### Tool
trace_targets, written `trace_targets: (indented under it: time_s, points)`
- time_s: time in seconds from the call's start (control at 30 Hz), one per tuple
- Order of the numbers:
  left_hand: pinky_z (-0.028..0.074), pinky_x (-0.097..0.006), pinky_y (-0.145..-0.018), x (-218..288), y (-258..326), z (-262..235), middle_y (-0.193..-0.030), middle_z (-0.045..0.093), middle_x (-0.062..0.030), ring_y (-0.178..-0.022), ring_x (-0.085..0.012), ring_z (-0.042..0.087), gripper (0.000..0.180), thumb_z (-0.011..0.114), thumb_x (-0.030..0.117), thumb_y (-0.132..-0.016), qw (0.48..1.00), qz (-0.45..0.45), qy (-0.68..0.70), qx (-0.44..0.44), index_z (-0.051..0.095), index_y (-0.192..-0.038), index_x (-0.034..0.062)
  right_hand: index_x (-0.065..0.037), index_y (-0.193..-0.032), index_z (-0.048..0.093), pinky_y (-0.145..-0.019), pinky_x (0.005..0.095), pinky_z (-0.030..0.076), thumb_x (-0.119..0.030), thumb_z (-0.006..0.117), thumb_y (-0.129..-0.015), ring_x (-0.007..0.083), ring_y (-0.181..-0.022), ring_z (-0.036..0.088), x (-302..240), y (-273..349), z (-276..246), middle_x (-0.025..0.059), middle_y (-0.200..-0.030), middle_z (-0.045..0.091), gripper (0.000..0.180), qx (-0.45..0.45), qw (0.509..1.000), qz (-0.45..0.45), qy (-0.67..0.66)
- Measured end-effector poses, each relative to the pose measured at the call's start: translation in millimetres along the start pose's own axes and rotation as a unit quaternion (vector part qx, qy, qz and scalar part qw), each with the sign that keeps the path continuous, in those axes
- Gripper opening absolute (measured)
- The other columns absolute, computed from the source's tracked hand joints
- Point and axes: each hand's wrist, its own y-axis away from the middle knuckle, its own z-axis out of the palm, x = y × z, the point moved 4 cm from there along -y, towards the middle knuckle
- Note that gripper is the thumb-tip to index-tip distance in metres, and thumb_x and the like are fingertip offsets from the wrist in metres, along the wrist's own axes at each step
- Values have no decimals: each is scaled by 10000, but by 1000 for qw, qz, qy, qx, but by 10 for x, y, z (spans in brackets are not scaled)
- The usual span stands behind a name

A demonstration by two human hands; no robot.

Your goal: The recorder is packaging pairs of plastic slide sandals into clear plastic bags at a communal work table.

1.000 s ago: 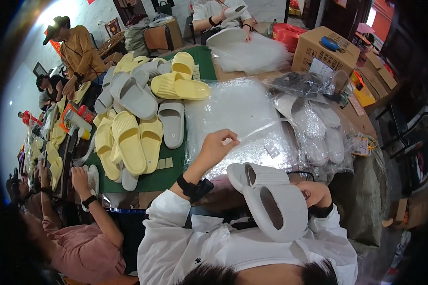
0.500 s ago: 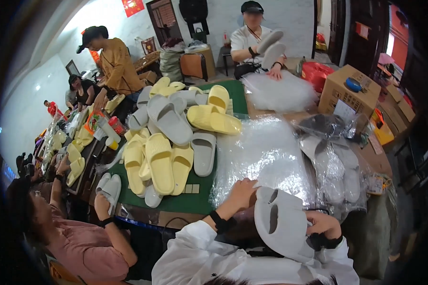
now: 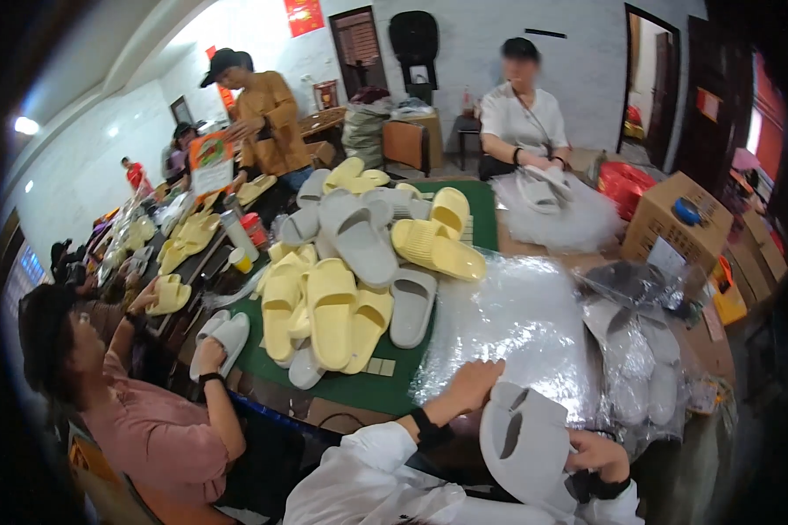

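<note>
A pair of light grey slippers (image 3: 521,437) is in my right hand (image 3: 600,455), whose fingers close on their right side. The slippers are upright over the table's near edge. Just left of them my left hand (image 3: 473,387) rests at the near edge of a stack of clear plastic bags (image 3: 512,324). Its fingers are bent and close together; whether they pinch a bag is hidden. Beyond, to the left, yellow slippers (image 3: 331,302) and grey slippers (image 3: 359,236) lie heaped on a green mat (image 3: 403,376).
Bagged grey slippers (image 3: 626,350) lie right of the bags, before a cardboard box (image 3: 678,214). A co-worker in pink (image 3: 162,398) at left holds grey slippers (image 3: 228,341). Across the table a person in white (image 3: 521,122) has grey slippers over more clear bags (image 3: 547,214).
The view has swung left, so the table appears shifted right and down. The co-worker opposite has lowered the slippers onto the bags. My right hand keeps its grip on the grey slippers.
</note>
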Motion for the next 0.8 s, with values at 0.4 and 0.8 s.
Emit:
trace_targets:
  time_s: [0.4,0.8]
  points:
    - [453,-402,-798,-17,-19,-144,-1009,620,-121,-951,-294,582,228,563,158,-770,998,59,-22,26,627,-981,98,15,-1272,467,-841,270,452,-18,576,-832,130,-991,526,143,-38,-75,79,-1165,551,455,6,999,8,36]
    - [490,-372,-768,273,121,-549,-984,665,-99,-888,-284,616,207,551,153,-846,969,9,98,228,659,-1003,71,-24,-1098,606,-869,361,449,-92,599,-767,352,-1008,566,-228,-118,90,202,-1076,590,338,262,892,-172,327]
